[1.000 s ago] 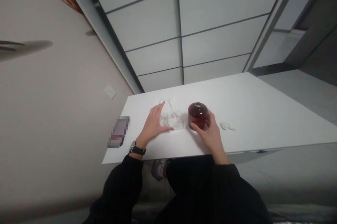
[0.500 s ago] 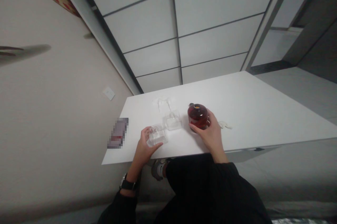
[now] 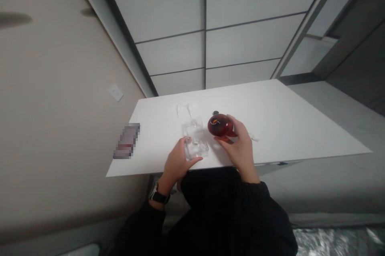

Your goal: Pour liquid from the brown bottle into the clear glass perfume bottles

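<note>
My right hand (image 3: 240, 144) grips a rounded dark red bottle (image 3: 221, 125) from its right side, with fingers behind and thumb in front. The bottle is tilted, its open mouth facing up and left. Around the left side of a clear, square-bodied bottle (image 3: 197, 148) curls my left hand (image 3: 177, 162), thumb along the near side. A second clear square bottle (image 3: 193, 128) stands just behind the held one; whether they touch I cannot tell. A small black cap-like piece (image 3: 215, 113) shows behind the red bottle.
Thin clear pieces (image 3: 183, 108), too faint to name, lie at the back of the white table (image 3: 288, 123). A pixelated flat item (image 3: 126, 140) rests near the left edge. Behind my right hand lies a small whitish strip (image 3: 253, 137). A panelled door (image 3: 237, 43) stands beyond.
My left hand has brought its clear bottle rightward, nearer the red one and in front of the other clear bottle. The red bottle has tilted from nearly upright. The camera view has shifted.
</note>
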Motion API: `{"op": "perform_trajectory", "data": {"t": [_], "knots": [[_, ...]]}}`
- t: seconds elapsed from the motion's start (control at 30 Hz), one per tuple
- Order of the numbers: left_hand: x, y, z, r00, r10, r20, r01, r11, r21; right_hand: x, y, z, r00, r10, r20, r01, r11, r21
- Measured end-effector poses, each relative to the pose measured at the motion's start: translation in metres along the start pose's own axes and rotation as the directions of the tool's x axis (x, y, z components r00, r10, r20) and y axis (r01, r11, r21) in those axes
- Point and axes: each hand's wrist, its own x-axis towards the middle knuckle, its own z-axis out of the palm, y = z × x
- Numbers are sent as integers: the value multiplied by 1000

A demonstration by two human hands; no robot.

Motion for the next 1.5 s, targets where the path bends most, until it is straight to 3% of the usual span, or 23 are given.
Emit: {"op": "perform_trajectory", "data": {"t": [0.47, 0.8, 1.1, 1.5], "knots": [[-1, -2, 1, 998, 69, -8, -69, 997, 34, -8, -12, -7, 982, -125, 143, 161, 945, -284], [-3, -3, 1, 996, 87, 12, -87, 996, 2, -9, -17, -9, 967, -186, 176, 237, 908, -344], [-6, -6, 4, 999, -13, -32, 10, 995, -97, -7, -19, -9, 965, -194, 175, 246, 900, -360], [-6, -3, 2, 999, -39, -34, 35, 991, -130, -6, -24, -9, 955, -225, 195, 284, 884, -372]]}}
